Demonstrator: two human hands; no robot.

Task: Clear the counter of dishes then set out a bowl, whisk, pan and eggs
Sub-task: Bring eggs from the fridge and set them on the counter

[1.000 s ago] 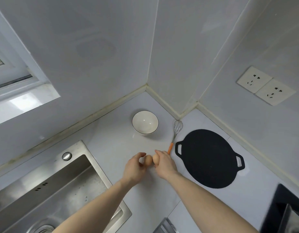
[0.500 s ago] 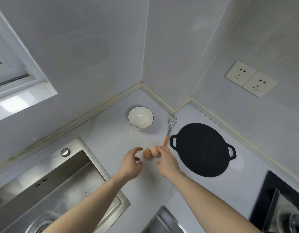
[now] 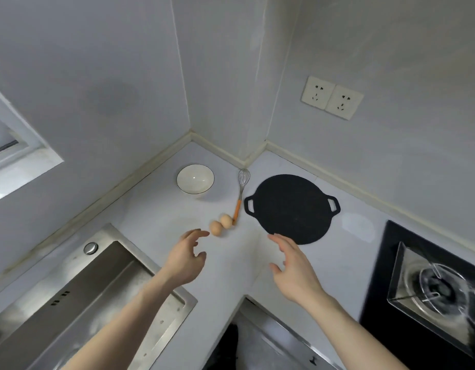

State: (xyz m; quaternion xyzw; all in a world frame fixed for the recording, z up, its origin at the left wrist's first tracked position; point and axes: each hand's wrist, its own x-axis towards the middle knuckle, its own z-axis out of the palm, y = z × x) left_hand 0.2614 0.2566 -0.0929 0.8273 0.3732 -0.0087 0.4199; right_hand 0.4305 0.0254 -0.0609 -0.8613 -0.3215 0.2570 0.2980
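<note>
A pale grey counter (image 3: 156, 209) runs into a corner of plain grey walls; on it lie two brown eggs (image 3: 221, 224), touching each other, the farther one against the orange handle end of one wire whisk (image 3: 240, 190); one white bowl (image 3: 195, 179) stands upright nearer the corner, and one flat black pan (image 3: 291, 208) with two loop handles lies right of the whisk. The left hand (image 3: 184, 259) hovers just short of the nearer egg, fingers apart and loosely bent, gripping nothing; the right hand (image 3: 293, 263) is spread and likewise holds nothing, near the pan's front edge. One steel sink (image 3: 97, 284) is cut off at the lower left; one gas burner (image 3: 442, 289) at the right is blurred and cropped; two wall sockets (image 3: 332, 97) sit side by side; a window ledge (image 3: 17, 161) is only partly in view.
</note>
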